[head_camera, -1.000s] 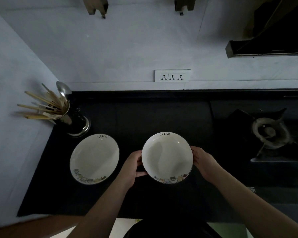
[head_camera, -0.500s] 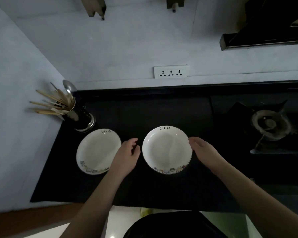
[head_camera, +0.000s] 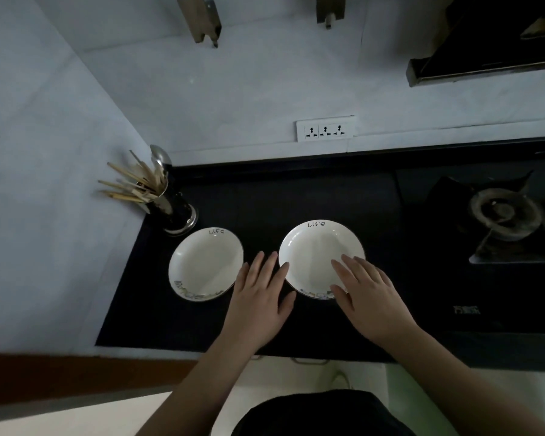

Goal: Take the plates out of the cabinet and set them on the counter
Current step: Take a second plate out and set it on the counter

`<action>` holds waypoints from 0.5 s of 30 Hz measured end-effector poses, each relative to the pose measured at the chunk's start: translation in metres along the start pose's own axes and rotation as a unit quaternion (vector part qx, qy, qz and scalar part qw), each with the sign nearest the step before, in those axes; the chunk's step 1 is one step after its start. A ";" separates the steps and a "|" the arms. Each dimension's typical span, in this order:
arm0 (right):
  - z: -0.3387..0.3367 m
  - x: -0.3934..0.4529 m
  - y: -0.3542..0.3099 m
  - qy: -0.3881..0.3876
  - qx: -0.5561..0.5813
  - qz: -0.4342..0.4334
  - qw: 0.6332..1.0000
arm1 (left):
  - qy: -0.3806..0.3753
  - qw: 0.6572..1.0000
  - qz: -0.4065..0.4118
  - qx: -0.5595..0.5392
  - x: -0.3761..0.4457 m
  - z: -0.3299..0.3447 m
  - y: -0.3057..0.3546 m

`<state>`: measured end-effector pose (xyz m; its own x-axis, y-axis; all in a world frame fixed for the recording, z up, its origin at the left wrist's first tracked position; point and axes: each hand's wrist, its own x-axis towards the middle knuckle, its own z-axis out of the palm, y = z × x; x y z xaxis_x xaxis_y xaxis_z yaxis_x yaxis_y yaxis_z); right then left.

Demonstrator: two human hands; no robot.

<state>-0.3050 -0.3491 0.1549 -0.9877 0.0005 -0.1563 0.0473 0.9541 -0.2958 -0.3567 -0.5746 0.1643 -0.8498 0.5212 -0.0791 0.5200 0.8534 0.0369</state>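
Note:
Two white plates marked "life" lie flat on the black counter. The left plate sits near the utensil holder. The right plate rests at the counter's middle. My left hand hovers flat between the two plates, fingers spread, holding nothing. My right hand is spread over the right plate's near right rim and covers part of it, gripping nothing. The cabinet is out of view.
A metal utensil holder with chopsticks and a ladle stands at the back left corner. A gas burner lies to the right. A wall socket sits above the counter, with a range hood at the upper right.
The right plate went down onto the counter and both hands let go of it. The hands then drew back toward me, fingers spread.

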 end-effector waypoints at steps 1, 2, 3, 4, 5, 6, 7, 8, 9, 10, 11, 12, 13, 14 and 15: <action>0.001 -0.005 -0.003 -0.001 -0.002 0.002 1.000 | 0.001 1.000 0.002 0.000 -0.004 0.001 -0.002; 0.001 -0.010 -0.007 0.000 -0.003 0.004 1.000 | 0.003 1.000 0.002 0.000 -0.008 0.001 -0.004; 0.002 -0.015 -0.011 0.002 -0.005 0.007 1.000 | 0.004 1.000 0.002 0.000 -0.012 0.001 -0.006; 0.003 -0.020 -0.016 0.005 -0.008 0.010 1.000 | 0.005 1.000 0.003 0.000 -0.016 0.002 -0.007; 0.004 -0.025 -0.021 0.011 -0.010 0.014 1.000 | 0.004 1.000 0.006 0.001 -0.021 0.003 -0.009; 0.005 -0.031 -0.027 0.017 -0.012 0.017 1.000 | 0.004 1.000 0.011 0.001 -0.026 0.003 -0.011; 0.006 -0.037 -0.034 0.023 -0.017 0.020 0.999 | 0.005 1.000 0.019 0.002 -0.033 0.005 -0.013; 0.008 -0.044 -0.041 0.029 -0.023 0.024 0.999 | 0.009 1.000 0.029 0.002 -0.040 0.005 -0.016; 0.011 -0.052 -0.050 0.036 -0.028 0.027 0.999 | 0.017 0.999 0.042 0.004 -0.048 0.005 -0.018; 0.014 -0.060 -0.060 0.046 -0.031 0.032 0.998 | 0.029 0.998 0.058 0.008 -0.056 0.004 -0.022; 0.017 -0.069 -0.070 0.056 -0.034 0.037 0.997 | 0.044 0.996 0.073 0.011 -0.064 0.004 -0.026; 0.022 -0.078 -0.080 0.065 -0.038 0.041 0.996 | 0.059 0.995 0.084 0.011 -0.073 0.005 -0.031; 0.026 -0.086 -0.091 0.073 -0.042 0.047 0.995 | 0.069 0.993 0.093 0.010 -0.082 0.006 -0.037; 0.030 -0.095 -0.101 0.082 -0.046 0.056 0.994 | 0.071 0.992 0.101 0.008 -0.092 0.007 -0.042; 0.034 -0.104 -0.111 0.089 -0.051 0.066 0.993 | 0.071 0.992 0.105 0.007 -0.102 0.009 -0.048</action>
<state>-0.2024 -0.4656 0.1718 -0.9850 0.1719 -0.0166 0.1719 0.9677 -0.1846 -0.2945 -0.6692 0.1619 -0.7259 0.6842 0.0705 0.6869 0.7263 0.0239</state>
